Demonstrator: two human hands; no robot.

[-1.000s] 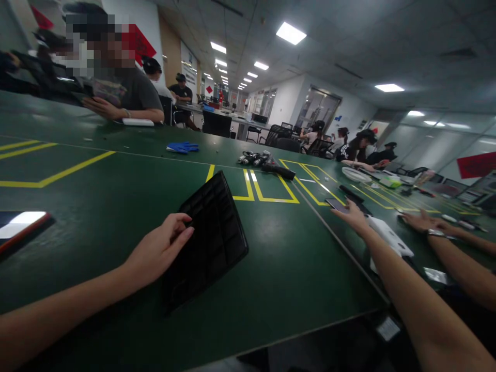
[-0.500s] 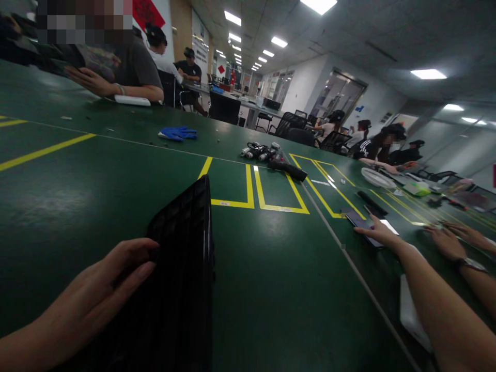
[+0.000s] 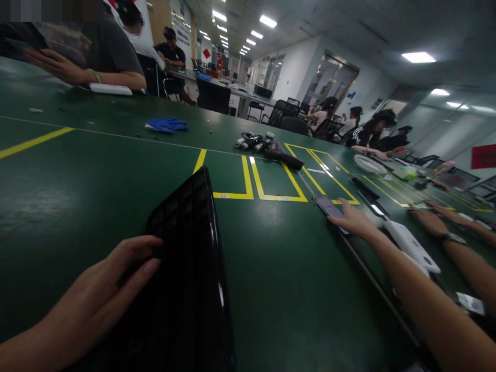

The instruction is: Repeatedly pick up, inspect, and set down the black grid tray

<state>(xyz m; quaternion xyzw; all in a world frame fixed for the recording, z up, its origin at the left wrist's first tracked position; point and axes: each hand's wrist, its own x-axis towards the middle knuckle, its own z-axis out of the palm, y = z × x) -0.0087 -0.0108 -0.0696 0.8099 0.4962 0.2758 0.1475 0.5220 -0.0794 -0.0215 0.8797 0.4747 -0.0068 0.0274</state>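
Observation:
My left hand [image 3: 112, 281] grips the edge of a black plastic tray [image 3: 188, 258] with rows of grid-like pockets on its face. The tray stands steeply tilted over the green table [image 3: 279, 268], its lower part running out of the picture. My right hand [image 3: 354, 222] reaches in from the right, its fingers closed on a phone [image 3: 329, 207] held low over the table beside a seam. Whether the phone touches the table I cannot tell.
A tangle of black cables with metal connectors [image 3: 253, 142] and a black handle [image 3: 284, 159] lies by yellow tape rectangles [image 3: 248, 175]. Behind is a blue glove [image 3: 166, 124]. White devices [image 3: 413, 245] and a co-worker's hands [image 3: 430, 222] are at right; another person sits opposite.
My right hand has moved left with the phone, uncovering a white device at right. My left hand keeps hold of the tray, whose near edge has swung slightly right. The view has shifted a little.

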